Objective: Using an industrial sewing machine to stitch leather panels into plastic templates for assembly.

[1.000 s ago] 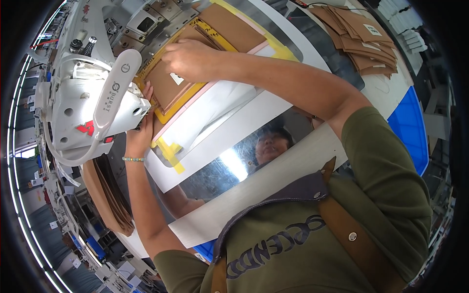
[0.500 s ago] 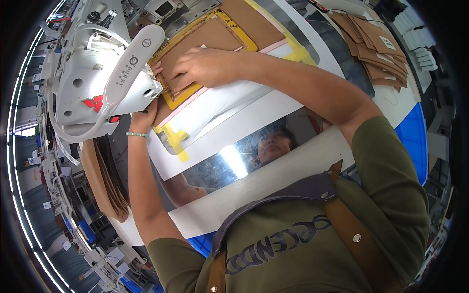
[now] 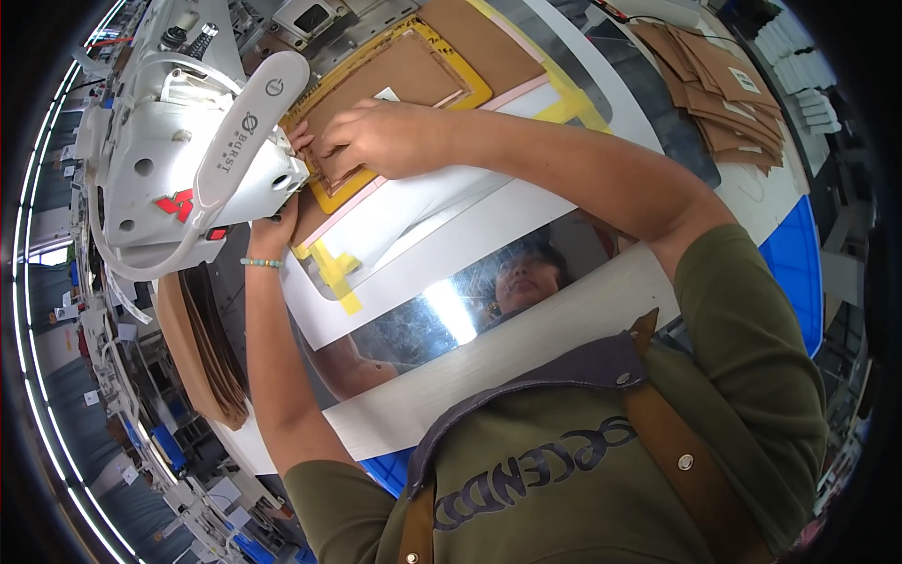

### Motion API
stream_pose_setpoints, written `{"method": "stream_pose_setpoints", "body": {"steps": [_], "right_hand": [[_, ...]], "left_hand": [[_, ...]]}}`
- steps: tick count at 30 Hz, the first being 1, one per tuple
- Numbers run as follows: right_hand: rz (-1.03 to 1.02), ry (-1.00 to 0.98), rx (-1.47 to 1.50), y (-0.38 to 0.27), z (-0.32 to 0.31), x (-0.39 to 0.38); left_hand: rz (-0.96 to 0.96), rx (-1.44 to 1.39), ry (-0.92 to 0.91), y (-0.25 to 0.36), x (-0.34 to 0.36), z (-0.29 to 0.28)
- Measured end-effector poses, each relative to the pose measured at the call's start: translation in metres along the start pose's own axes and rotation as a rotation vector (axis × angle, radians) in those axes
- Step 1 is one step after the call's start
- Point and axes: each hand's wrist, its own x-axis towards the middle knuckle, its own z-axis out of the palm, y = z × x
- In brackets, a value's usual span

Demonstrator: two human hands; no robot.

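Note:
A yellow frame (image 3: 474,83) lies over a flat brown sheet (image 3: 357,89) under the white machine head. My right hand (image 3: 399,139) rests on the brown sheet inside the frame, near its lower left corner. Its fingers are bent but apart, fingertips down on the sheet, and I see nothing held in them. My left hand (image 3: 272,230), below a beaded bracelet, is mostly hidden behind the machine head (image 3: 155,179). Some of its fingertips show at the frame's left edge; whether they grip it cannot be made out. A small white tag pokes out above my right hand.
White sheeting with yellow tape (image 3: 338,277) lies around the frame, and a shiny metal plate (image 3: 423,324) is nearer me. Brown pieces are stacked at right (image 3: 719,99) and hang at left (image 3: 202,348). A blue bin (image 3: 794,273) stands at the right.
My right hand has shifted slightly down, with its fingers drawn a little closer together. More of the small white tag shows. The frame has moved slightly left.

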Motion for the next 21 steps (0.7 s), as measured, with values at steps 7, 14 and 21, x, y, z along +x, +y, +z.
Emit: {"method": "stream_pose_setpoints", "body": {"steps": [7, 14, 21], "right_hand": [[0.009, 0.036, 0.011, -0.001, -0.002, -0.001], [0.088, -0.081, 0.026, 0.0, -0.009, 0.001], [0.072, -0.108, -0.049, 0.002, -0.01, 0.004]], "left_hand": [[0.024, -0.007, -0.002, -0.008, 0.005, -0.002], [-0.012, 0.04, -0.012, -0.007, 0.003, -0.002], [-0.032, -0.136, -0.001, -0.029, 0.011, 0.002]]}}
